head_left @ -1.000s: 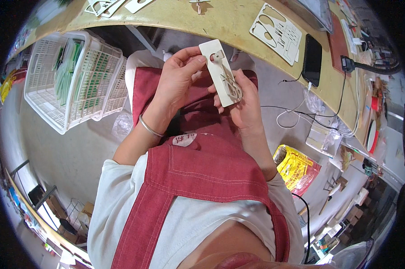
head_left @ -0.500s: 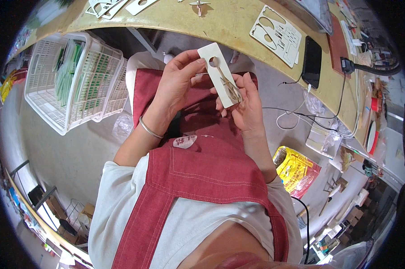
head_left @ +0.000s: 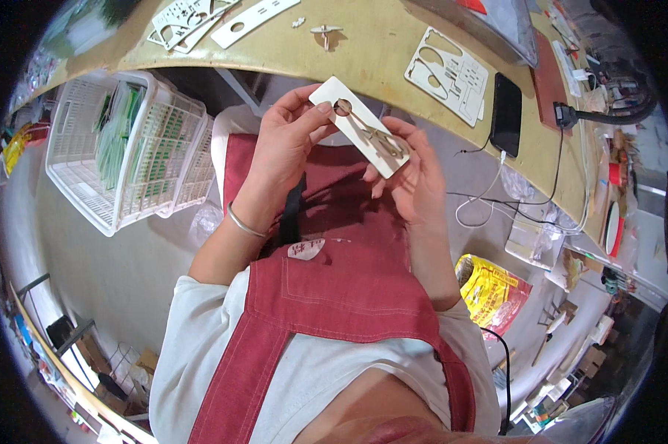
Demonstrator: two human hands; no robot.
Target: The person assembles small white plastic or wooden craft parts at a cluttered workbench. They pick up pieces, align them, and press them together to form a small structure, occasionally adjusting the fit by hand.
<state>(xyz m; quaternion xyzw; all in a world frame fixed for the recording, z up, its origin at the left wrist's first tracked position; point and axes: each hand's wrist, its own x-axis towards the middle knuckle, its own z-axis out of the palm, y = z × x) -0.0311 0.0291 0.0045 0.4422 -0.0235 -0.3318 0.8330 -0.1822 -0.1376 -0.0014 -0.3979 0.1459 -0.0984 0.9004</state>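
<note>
Both hands hold a pale rectangular die-cut sheet (head_left: 358,127), tilted above my lap. It has a round hole near its upper left end and thin cut-out slots toward its lower right end. My left hand (head_left: 293,129) is closed on the upper left end, thumb on the face beside the hole. At the lower right end, my right hand (head_left: 415,170) grips the edge, its fingers partly hidden behind the sheet. On the table (head_left: 378,66) beyond lie a small assembled pale piece (head_left: 326,33) and another cut-out sheet (head_left: 446,76).
More cut-out sheets (head_left: 254,21) lie at the table's far left. A black phone (head_left: 506,115) with a white cable (head_left: 489,198) is on the right. White plastic baskets (head_left: 115,211) holding green-edged sheets stand at left. A yellow and red bag (head_left: 493,288) sits at lower right.
The sheet has turned to a flatter slant, its upper end shifting left and its lower end right. Both hands moved with it. The whole view has shifted slightly.
</note>
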